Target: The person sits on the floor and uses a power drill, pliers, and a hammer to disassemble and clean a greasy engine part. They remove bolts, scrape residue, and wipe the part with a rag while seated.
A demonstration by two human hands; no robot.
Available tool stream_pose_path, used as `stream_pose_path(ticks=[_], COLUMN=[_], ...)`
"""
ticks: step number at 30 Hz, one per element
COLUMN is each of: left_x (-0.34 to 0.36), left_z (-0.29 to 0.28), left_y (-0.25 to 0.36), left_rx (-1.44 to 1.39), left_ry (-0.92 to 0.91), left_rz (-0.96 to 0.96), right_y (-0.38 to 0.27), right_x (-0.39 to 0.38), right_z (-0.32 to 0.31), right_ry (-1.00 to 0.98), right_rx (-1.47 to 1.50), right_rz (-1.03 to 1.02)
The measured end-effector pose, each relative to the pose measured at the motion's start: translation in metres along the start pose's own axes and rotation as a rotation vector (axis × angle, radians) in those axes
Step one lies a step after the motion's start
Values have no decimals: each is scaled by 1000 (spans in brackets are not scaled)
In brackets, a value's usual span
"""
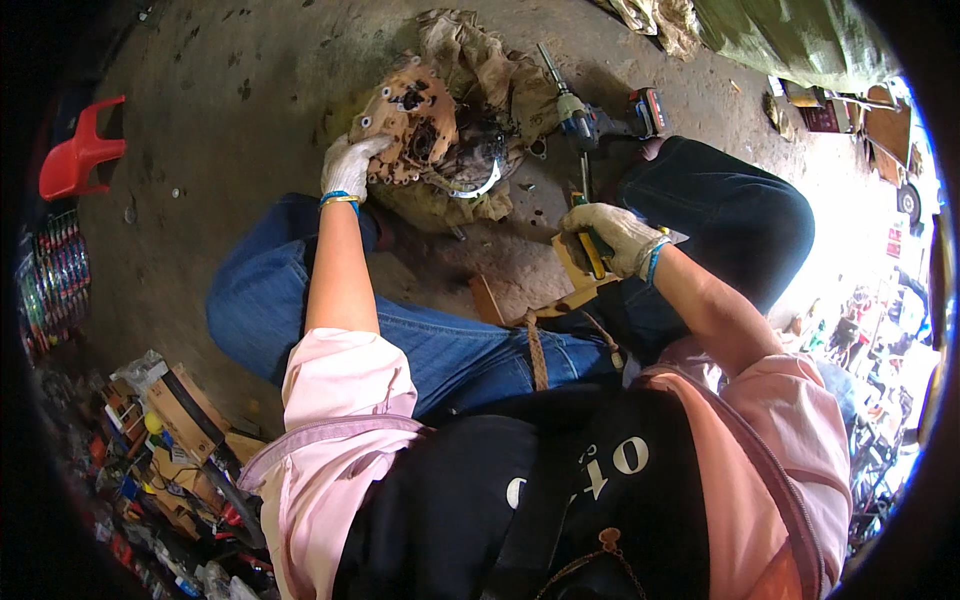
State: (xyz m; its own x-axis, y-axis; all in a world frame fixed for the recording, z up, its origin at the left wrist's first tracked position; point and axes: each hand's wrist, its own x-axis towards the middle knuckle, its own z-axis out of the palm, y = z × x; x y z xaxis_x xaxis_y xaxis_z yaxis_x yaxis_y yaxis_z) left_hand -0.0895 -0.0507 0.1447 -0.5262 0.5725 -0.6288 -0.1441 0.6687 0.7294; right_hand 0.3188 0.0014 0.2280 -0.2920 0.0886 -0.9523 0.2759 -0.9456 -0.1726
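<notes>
Left hand: our white-gloved left hand (352,165) has its fingers folded over the near left edge of the casing, gripping it.
Casing: the flat, brown, rough-edged metal casing plate with bolt holes and dark oily patches (425,120) is ahead of us, tilted over the cloth; we cannot tell whether it touches it.
Right hand: our white-gloved right hand (622,240) is curled around the tool, well apart from the casing.
Tool: the green-and-yellow-handled tool with a slim metal shaft (579,199) points away from us; we cannot tell whether the yellow-and-dark piece below our fingers belongs to it.
Cloth: crumpled, stained olive-brown fabric (470,45) spreads under and behind the work, a curved silver metal rim (482,186) showing near the casing.
Drill: a blue-and-dark power drill with a long silver bit (578,118) lies just beyond the tool's shaft, taking up the floor there.
Between our knees: a torn piece of tan cardboard (572,268) sits beside and below our right hand, crowding that space.
Left side: a red plastic chair (82,155) stands well apart; nearer us, an open brown cardboard box (185,410) lies among jumbled parts.
Far right: a draped green tarp (800,40) hangs above scattered goods.
</notes>
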Motion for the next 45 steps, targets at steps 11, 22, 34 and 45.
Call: stream_pose_path(ticks=[11, 22, 34, 45], left_x=[4, 19, -50, -65], left_z=[-6, -11, 27, 41], left_y=[-11, -19, 15, 19], left_rx=[-349, -379, 395, 845], left_ry=[112, 94, -145, -237], left_rz=[-217, -160, 448, 434], right_y=[3, 27, -24, 4], right_x=[19, 59, -7, 17], right_z=[-16, -48, 10, -13], right_ry=[49, -142, -86, -333], right_rx=[-329, -938, -23, -686], right_rz=[-138, -749, -101, -626])
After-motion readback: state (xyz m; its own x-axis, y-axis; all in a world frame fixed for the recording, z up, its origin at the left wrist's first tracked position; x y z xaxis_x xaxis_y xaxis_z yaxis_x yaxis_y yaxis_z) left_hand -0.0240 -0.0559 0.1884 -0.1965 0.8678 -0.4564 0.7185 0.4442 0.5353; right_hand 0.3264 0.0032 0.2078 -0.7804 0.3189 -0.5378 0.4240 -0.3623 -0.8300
